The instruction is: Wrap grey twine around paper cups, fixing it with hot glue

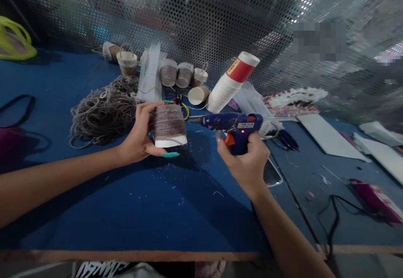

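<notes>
My left hand grips a paper cup wrapped in grey-brown cord, thumb at one end and fingers at the other. A white band of the cup shows below the cord. In my right hand is a blue glue gun with an orange trigger and a small red light lit. Its nozzle points left at the cup's side, with a short gap between them. Behind my left hand lies a loose heap of grey cord.
A leaning stack of paper cups stands behind the glue gun. Several cord-wrapped cups and white netting line the perforated metal screen. A phone lies by my right wrist; white boards and a purple pouch lie right.
</notes>
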Tool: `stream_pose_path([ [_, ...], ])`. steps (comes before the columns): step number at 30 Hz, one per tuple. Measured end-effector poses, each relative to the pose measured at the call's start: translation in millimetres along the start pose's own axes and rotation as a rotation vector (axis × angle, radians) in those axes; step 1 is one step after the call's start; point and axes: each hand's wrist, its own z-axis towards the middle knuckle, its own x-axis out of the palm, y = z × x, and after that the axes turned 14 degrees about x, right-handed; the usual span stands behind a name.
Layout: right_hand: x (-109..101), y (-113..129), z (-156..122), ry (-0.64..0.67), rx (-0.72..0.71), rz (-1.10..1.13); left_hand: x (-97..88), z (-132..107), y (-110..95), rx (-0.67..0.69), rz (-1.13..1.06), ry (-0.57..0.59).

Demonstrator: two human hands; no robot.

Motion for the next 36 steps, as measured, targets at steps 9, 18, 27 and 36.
stream_pose_path([
  [9,0.8,0.9,-11.8,0.0,-0.142,-0.079,-3.5,0.9,-1.9,-0.083,0.044,0.009],
  [18,0.2,0.3,-12.9,0.013,-0.161,-0.135,-1.6,0.5,-1.2,-0.098,0.032,-0.013],
  [27,1.4,-1.2,-13.2,-0.037,-0.269,-0.156,-2.4,0.8,-1.9,-0.096,0.052,0.0],
  [36,1.3,-2.3,-13.5,-0.067,-0.31,-0.166,-4.6,2.5,-5.1,-0.102,0.083,0.031],
])
